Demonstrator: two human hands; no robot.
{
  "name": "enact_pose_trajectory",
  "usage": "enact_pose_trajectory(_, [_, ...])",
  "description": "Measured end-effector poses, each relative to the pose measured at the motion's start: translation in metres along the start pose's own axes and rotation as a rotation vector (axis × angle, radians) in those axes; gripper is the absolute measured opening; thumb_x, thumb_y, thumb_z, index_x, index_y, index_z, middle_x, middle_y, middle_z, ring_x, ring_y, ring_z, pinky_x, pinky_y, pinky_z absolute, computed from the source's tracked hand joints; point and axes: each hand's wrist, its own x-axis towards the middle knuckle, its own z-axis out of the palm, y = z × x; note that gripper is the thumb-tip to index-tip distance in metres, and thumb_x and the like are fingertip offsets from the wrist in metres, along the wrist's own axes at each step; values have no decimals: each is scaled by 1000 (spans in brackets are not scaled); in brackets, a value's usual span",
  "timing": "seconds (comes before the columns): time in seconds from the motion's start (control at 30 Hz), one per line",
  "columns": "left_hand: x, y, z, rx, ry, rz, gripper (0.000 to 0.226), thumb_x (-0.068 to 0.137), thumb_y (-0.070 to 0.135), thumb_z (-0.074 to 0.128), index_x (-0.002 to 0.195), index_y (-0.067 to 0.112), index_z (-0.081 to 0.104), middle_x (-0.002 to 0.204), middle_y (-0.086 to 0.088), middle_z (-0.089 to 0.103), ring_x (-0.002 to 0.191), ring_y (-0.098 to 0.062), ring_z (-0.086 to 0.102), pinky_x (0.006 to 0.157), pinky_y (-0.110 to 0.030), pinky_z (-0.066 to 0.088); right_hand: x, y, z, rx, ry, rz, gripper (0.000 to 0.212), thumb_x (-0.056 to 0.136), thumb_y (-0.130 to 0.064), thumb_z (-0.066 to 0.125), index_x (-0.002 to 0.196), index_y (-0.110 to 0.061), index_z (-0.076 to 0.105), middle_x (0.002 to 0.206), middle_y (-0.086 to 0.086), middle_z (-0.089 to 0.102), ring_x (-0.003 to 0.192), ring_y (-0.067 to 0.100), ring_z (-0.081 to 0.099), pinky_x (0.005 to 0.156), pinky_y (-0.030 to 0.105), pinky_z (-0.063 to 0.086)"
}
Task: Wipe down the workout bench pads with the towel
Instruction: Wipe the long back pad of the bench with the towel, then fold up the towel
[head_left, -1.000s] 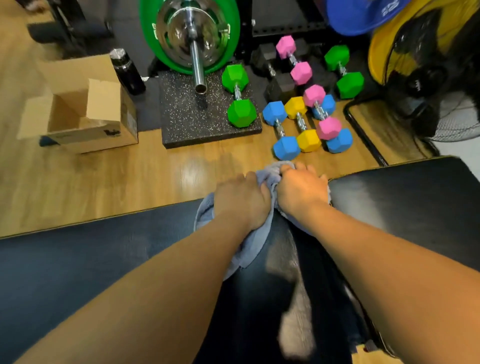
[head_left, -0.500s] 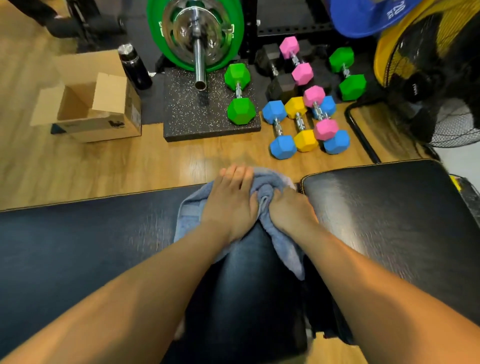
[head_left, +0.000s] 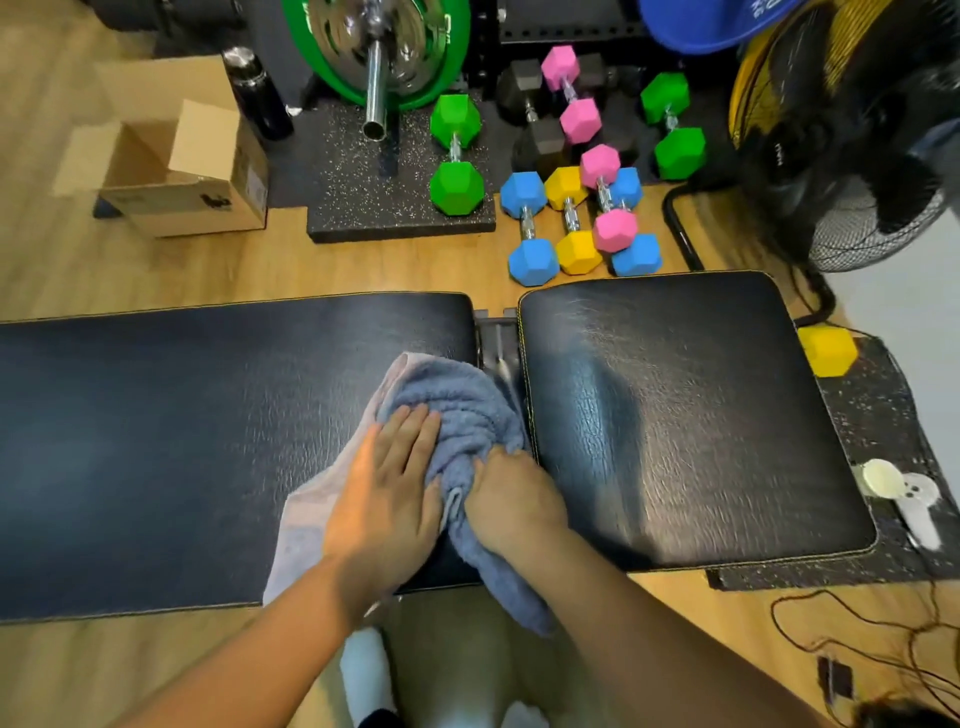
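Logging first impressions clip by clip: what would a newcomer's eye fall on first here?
Centre frame, a blue towel lies bunched on the long bench pad beside the gap to the seat pad, the left hand pressing flat on it and the right hand gripping a fold. Beyond the bench, bright hex dumbbells in green, pink, blue and yellow crowd the floor, next to a green weight plate at top centre.
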Motion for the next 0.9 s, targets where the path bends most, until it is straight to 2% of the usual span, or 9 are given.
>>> enact_pose_trajectory(0.1, [-17, 9, 2, -57, -1, -59, 59, 95, 32, 30, 145, 1, 38, 151, -15, 38, 143, -27, 28, 118, -37, 14, -10, 5, 2, -14, -22, -35, 39, 100, -38, 28, 110, -12, 57, 115, 12, 58, 98, 29, 59, 83, 38, 50])
enact_pose_trajectory(0.27, [-41, 18, 9, -115, 0, -72, 60, 95, 32, 30, 146, 2, 37, 152, -13, 36, 144, -29, 27, 116, -44, 21, -32, 6, 4, -128, -42, -30, 40, 102, -35, 28, 124, -11, 51, 126, 15, 51, 108, 30, 56, 87, 38, 46])
enact_pose_trajectory(0.5, [-73, 30, 19, -153, 8, -99, 60, 90, 28, 37, 145, 5, 39, 152, -10, 37, 145, -27, 26, 115, -46, 23, -60, 9, 16, -220, -16, -6, 38, 103, -33, 26, 125, -13, 48, 124, 12, 50, 105, 29, 57, 85, 40, 49])
enact_pose_trajectory(0.6, [-84, 32, 19, -161, 11, -93, 61, 86, 27, 39, 144, 8, 42, 151, -8, 40, 142, -25, 30, 113, -47, 24, -73, 15, 23, -170, -42, 31, 39, 103, -37, 25, 125, -15, 49, 125, 10, 51, 105, 28, 58, 85, 37, 48])
enact_pose_trajectory(0.7, [-99, 36, 19, -174, -25, -54, 64, 85, 29, 40, 146, 9, 38, 153, -7, 36, 144, -24, 24, 114, -42, 18, -84, 22, 28, -135, -25, 21, 34, 101, -36, 31, 117, -19, 54, 119, 6, 58, 101, 22, 61, 85, 32, 50])
enact_pose_trajectory(0.77, [-107, 39, 20, -216, -67, -25, 64, 86, 29, 39, 147, 9, 36, 154, -7, 34, 145, -24, 21, 116, -40, 13, -95, 23, 30, -107, 169, -98, 28, 98, -27, 36, 102, -19, 63, 103, 2, 69, 87, 12, 65, 79, 23, 52])
enact_pose_trajectory(0.8, [-111, 42, 21, -248, -99, -10, 63, 87, 30, 39, 147, 9, 35, 154, -7, 34, 145, -24, 21, 116, -40, 13, -102, 25, 32, -79, 185, -140, 29, 97, -22, 38, 96, -18, 66, 96, 1, 71, 82, 9, 66, 76, 18, 50])
enact_pose_trajectory(0.87, [-122, 45, 23, -351, -133, 27, 61, 90, 32, 36, 148, 11, 33, 156, 1, 32, 146, -21, 21, 116, -39, 12, -117, 34, 43, 142, -25, -61, 27, 99, -22, 40, 101, -17, 66, 103, 2, 70, 88, 14, 63, 75, 16, 44])
enact_pose_trajectory(0.9, [-128, 47, 23, -436, -116, 41, 60, 93, 36, 32, 150, 18, 29, 157, 10, 26, 146, -17, 20, 117, -34, 11, -124, 38, 49, 260, -185, 19, 24, 99, -22, 42, 104, -17, 65, 106, 4, 69, 92, 19, 62, 79, 21, 45])
